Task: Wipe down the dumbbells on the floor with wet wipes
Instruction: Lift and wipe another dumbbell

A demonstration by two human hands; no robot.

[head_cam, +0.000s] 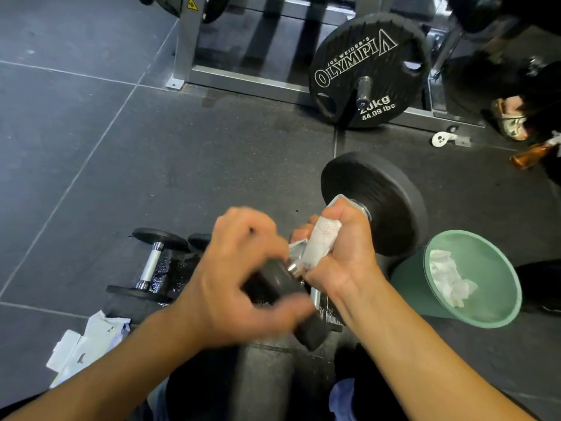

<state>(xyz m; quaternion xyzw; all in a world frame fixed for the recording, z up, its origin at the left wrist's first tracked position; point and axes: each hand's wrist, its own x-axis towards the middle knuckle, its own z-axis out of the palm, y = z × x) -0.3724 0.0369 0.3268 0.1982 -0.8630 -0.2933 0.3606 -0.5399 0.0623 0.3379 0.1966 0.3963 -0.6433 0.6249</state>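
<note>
Dumbbell [373,205] handle is gripped through a wet wipe [318,241] by the closed right hand [340,247]. The left hand [239,278], blurred and half-curled, is pressed against the near head, beside the wipe.

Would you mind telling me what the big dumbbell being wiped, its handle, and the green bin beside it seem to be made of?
The big dumbbell heads look like matte black rubber or rubber-coated metal: dull, with no glare. Its handle looks like bright metal, going by the shiny silvery collar beside the right hand; the wet wipe covers the rest. The green bin seems smooth moulded plastic with a soft sheen.
</note>
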